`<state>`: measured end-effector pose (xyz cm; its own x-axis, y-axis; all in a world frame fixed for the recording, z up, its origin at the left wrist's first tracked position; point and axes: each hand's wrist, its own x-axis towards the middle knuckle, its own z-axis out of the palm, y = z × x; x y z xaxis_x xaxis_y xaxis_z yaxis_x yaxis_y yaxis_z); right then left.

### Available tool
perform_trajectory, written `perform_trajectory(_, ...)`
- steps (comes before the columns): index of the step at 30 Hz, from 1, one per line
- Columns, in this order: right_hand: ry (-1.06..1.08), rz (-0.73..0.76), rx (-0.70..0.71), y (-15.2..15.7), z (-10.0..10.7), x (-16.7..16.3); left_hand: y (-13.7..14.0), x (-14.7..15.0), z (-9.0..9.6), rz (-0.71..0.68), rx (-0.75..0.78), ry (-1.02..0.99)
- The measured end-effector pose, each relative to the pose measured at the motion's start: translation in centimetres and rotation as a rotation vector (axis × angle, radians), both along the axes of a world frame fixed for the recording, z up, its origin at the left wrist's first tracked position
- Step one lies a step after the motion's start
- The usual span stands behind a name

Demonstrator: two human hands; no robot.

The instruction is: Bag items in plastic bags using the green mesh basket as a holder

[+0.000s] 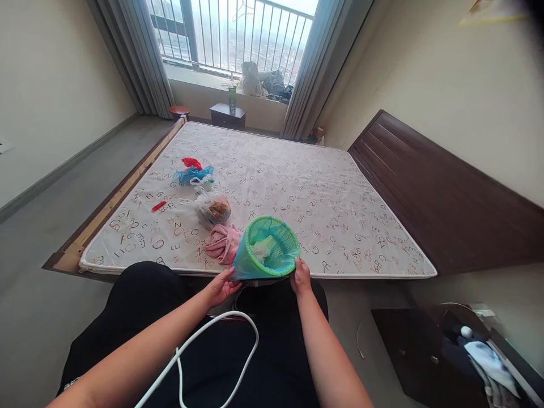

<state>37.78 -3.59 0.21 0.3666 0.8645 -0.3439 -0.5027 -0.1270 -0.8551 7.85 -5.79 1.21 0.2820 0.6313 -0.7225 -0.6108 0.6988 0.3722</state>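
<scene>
Cable [233, 313], white, loops over your lap beside your left forearm; if it catches on an arm, it could tug your hold out of line. Left hand [223, 288]: fingers pinched at the lower left of the blue plastic liner [243, 263]; whether they also grip the basket wall through the film, you cannot tell from this view. Right hand [301, 276]: fingers clamped on the right side of the green basket [285, 246], at the rim.

The basket is tilted at the near edge of the mattress [293, 181], mouth facing up and toward you, with film both inside and outside it. Pale crumpled material [260, 250] lies within; more tilt could spill it toward your lap. Should your left fingers have only film, a hard pull could stretch or tear it, and the basket could swing about your right hold. Loss of both holds this close to the edge risks a drop to the floor.

Pink cloth [223, 243] sits just left of the basket, contact unconfirmed; a sideways swing could shove it. Farther on, you have a clear plastic bag [215, 209], a small red item [158, 206] and a light blue bag [195, 174], loose enough to be swept along. Beyond the bed stands a nightstand [228, 116], well apart: no hazard noted.
</scene>
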Motion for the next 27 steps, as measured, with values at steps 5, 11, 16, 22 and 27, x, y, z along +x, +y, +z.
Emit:
perform_trajectory(5, 0.023, -0.051, 0.016, 0.2, -0.1, 0.3, 0.6, -0.5, -0.4, 0.107, 0.001, 0.030)
perform_trajectory(11, 0.012, -0.016, 0.021, 0.1, 0.2, 0.5, 1.1, -0.6, -0.3, 0.158, 0.078, 0.062)
perform_trajectory(16, -0.016, 0.059, 0.025, -0.1, 0.8, 0.2, 2.1, -1.1, 1.0, 0.129, 0.160, 0.056)
perform_trajectory(22, -0.072, 0.201, 0.029, -0.8, 1.2, -0.5, 4.5, -3.2, 2.7, 0.127, 0.273, 0.045)
perform_trajectory(27, -0.159, 0.298, 0.018, -1.3, 1.6, -1.0, 6.2, -4.1, 4.3, 0.097, 0.417, 0.265)
